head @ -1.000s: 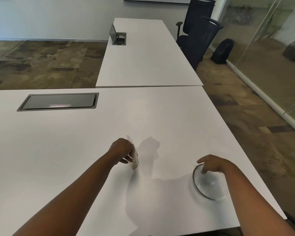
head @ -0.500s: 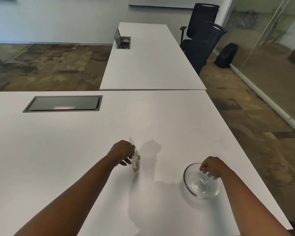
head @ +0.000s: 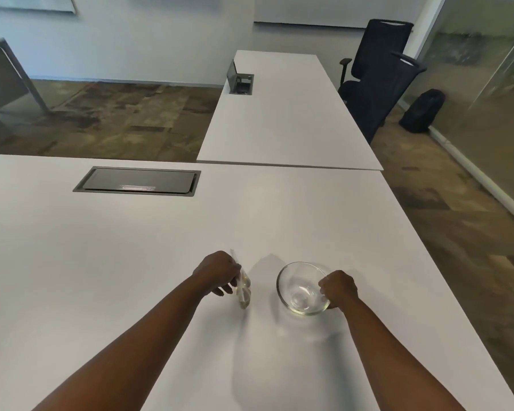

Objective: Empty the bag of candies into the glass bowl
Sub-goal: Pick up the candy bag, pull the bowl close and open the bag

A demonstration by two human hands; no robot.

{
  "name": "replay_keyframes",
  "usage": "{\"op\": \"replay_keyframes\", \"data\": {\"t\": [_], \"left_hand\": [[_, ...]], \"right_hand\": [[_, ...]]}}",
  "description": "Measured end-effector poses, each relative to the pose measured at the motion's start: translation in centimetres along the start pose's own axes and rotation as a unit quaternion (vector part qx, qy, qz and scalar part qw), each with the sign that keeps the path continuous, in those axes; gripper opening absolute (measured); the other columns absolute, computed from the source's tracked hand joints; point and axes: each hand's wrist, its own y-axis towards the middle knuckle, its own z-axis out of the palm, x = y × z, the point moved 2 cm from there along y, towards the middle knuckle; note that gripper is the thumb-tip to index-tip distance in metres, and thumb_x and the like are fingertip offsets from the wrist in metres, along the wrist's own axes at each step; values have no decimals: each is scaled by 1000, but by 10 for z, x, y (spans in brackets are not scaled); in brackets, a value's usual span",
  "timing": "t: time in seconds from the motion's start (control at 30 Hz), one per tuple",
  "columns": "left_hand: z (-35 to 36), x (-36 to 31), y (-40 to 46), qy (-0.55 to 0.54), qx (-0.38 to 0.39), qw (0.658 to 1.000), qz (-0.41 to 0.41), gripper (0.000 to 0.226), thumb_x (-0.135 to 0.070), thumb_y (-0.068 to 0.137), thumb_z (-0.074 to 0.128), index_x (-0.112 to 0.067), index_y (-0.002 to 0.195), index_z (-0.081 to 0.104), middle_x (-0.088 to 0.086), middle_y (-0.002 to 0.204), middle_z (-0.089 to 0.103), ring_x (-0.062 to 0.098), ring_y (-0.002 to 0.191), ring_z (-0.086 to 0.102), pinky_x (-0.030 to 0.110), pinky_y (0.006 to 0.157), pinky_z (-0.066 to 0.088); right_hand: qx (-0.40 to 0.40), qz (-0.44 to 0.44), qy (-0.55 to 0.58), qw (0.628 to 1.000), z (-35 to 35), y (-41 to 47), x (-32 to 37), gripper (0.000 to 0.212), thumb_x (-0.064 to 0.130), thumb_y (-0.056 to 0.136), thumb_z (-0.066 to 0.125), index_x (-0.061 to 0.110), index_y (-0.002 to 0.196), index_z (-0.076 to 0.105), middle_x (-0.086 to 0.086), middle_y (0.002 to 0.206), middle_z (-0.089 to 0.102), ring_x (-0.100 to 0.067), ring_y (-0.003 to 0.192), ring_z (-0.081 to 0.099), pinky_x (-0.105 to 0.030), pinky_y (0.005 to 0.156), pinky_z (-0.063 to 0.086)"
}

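**Both hands closed on bag and bowl, low in the frame**

The left hand pinches a small clear bag of candies, held upright just below centre. Right of it, near but apart, the right hand grips the glass bowl by its right rim, the bowl tipped on the white table.

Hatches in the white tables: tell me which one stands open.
The far hatch, on the table beyond, has its lid raised. The near hatch, past the hands on this table, lies shut and flush.

two bare forearms, no sleeves, left hand, right hand
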Motion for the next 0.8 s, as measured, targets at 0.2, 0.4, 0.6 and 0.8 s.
{"op": "replay_keyframes", "data": {"t": [0.2,0.4,0.6,0.8], "left_hand": [[-3,1,-3,-9,-2,1000,-12,37,-18,91,44,-13,56,55,-1,53,57,13,46,58,21,49,47],[-6,1,-4,-22,-20,999,-17,32,-15,89,43,-13,59,54,0,55,56,15,46,59,22,50,47],[-7,-1,-5,-22,-23,999,-15,33,-15,89,43,-12,58,54,-1,55,56,14,45,58,21,49,47],[-9,-3,-6,-37,-20,999,-19,33,-14,88,44,-11,56,54,0,53,57,14,44,58,20,49,46]], "right_hand": [[-34,-6,1,999,11,8,12,34,7,87,52,14,57,39,-19,84,58,-17,83,53,-23,67,36],[-46,-9,-14,999,19,9,19,24,12,89,52,-5,102,63,-23,115,67,-33,109,63,-27,74,44],[-56,-10,-45,997,21,4,21,32,15,91,49,-4,114,61,-21,118,66,-33,112,62,-32,90,52],[-5,8,-44,999,18,0,19,17,13,89,53,2,97,63,-13,82,70,-32,97,70,-18,55,52]]}}
